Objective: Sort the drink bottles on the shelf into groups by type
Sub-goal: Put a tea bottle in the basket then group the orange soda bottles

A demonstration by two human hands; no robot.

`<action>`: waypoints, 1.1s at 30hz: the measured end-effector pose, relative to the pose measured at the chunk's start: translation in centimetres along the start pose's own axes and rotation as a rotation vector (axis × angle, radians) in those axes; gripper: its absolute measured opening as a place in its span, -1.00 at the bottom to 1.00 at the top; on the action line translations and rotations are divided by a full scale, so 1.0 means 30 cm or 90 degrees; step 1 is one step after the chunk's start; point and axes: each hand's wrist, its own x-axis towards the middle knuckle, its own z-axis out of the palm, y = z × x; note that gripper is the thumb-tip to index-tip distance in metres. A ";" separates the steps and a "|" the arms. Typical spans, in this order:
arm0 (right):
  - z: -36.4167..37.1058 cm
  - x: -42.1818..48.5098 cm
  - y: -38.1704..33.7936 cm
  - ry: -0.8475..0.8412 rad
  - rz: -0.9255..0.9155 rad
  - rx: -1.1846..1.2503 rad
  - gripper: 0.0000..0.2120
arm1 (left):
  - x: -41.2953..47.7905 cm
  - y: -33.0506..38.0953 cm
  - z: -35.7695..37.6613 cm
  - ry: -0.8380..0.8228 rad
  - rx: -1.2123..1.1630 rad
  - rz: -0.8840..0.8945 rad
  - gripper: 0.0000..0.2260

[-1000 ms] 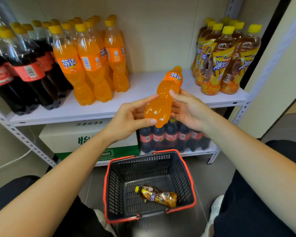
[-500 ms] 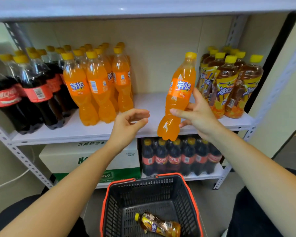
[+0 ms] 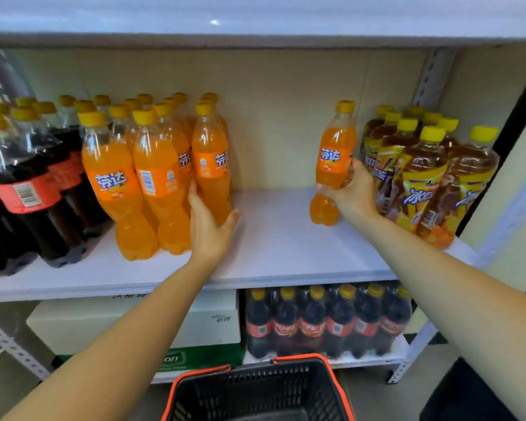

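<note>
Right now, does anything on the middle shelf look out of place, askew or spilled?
Yes: one orange soda bottle is beside the iced tea bottles on the right, across a bare gap from the orange soda group on the left. The right grip holds it. Nothing looks spilled.

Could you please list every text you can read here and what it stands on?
"芬达": orange labels of the clear plastic orange soda bottle gripped by the right hand, and of the orange soda bottle group beside the left hand.
"冰红": yellow label of a brown iced tea bottle; rest hidden.
"on": green carton; cut off.
Red labels of the dark cola bottles, barcodes, white carton: too blurred.
</note>
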 end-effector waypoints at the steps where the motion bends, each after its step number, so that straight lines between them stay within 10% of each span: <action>1: 0.009 0.030 0.018 0.007 -0.004 0.003 -0.39 | 0.015 -0.008 0.007 0.001 0.009 0.003 -0.14; 12: 0.061 0.165 0.182 0.007 -0.001 -0.133 -0.16 | 0.116 -0.085 0.022 -0.027 0.028 0.045 -0.29; 18: 0.079 0.191 0.202 0.025 0.065 -0.259 -0.58 | 0.124 -0.069 0.008 -0.123 -0.051 0.046 -0.31; 33: 0.111 0.141 0.151 0.026 0.152 -0.219 -0.30 | 0.116 -0.044 -0.028 -0.227 -0.189 -0.007 -0.34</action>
